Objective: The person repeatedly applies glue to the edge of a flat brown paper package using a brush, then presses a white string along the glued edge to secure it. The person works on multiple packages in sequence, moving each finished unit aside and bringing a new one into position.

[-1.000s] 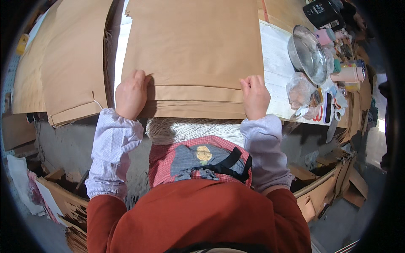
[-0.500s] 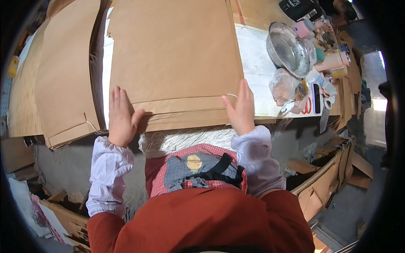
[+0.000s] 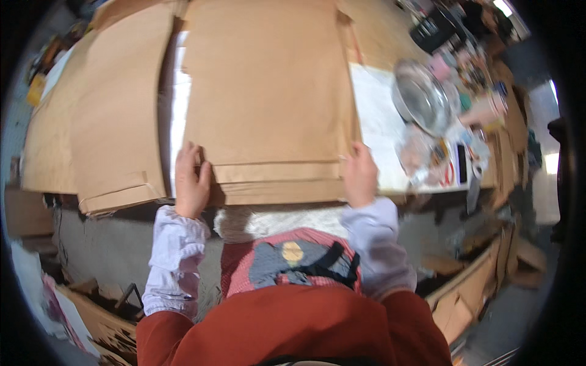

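Observation:
A tall stack of brown kraft paper [image 3: 268,91] lies flat on the table in front of me, with stepped, folded-looking layers along its near edge. At its near left corner, my left hand [image 3: 193,186] has its fingers bent round the edge and the thumb on the paper. On the opposite side, my right hand [image 3: 361,177] grips the right edge close to the near corner; its fingertips are partly hidden and blurred. A second brown paper stack [image 3: 122,110] lies to the left, across a narrow gap, with a string near its front corner.
At the right stand a metal bowl [image 3: 422,97], a clear plastic bag [image 3: 418,152], a pink bottle [image 3: 485,110] and a phone [image 3: 461,163]. A black container [image 3: 436,29] sits farther back. Cardboard [image 3: 467,293] lies low on the right, below the table edge.
My flat, outstretched hands have curled onto the stack's side edges. The view has shifted, so table and stacks appear lower and farther right.

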A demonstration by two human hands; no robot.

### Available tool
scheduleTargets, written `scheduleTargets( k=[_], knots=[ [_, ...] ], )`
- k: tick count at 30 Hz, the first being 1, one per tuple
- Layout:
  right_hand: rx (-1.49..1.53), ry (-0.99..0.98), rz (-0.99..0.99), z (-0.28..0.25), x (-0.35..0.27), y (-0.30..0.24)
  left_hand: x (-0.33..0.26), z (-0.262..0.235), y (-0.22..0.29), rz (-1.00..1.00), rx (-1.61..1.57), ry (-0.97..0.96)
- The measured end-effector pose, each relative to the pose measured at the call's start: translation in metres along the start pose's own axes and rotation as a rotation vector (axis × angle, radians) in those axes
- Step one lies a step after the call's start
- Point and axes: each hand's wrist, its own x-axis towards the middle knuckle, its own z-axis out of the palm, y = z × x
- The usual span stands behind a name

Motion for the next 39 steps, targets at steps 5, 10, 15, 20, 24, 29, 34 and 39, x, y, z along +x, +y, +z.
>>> scheduleTargets(
  k=[5, 10, 15, 20, 24, 29, 34, 39],
  knots=[
    [0.281, -0.056, 0.364, -0.014, -0.006, 0.009, -0.002, -0.014, 0.009, -0.218, -0.1, 0.008],
    [0.682, -0.14, 0.27, -0.028, -0.005, 0.016, -0.003, -0.019, 0.022, -0.127, 0.017, 0.042],
    [1.029, -0.424, 0.443, -0.048, -0.003, 0.004, -0.009, -0.037, 0.013, -0.64, -0.64, -0.069],
    [0.418, -0.285, 0.219, 0.008, -0.015, -0.029, -0.031, -0.067, 0.0, 0.004, -0.051, 0.281],
    [0.856, -0.572, 0.075, 0.084, -0.016, -0.094, -0.052, -0.137, -0.087, -0.353, -0.079, 0.607],
    [1.05, -0.958, -0.012, 0.172, -0.016, -0.217, -0.059, -0.25, -0.255, -0.521, -0.111, 0.732],
    [0.697, -0.967, 0.119, 0.21, -0.039, -0.276, -0.051, -0.291, -0.35, -0.613, 0.06, 0.593],
    [0.866, -1.493, -0.405, 0.126, -0.058, -0.202, -0.035, -0.261, -0.314, -0.603, 0.914, 0.512]
  ],
)
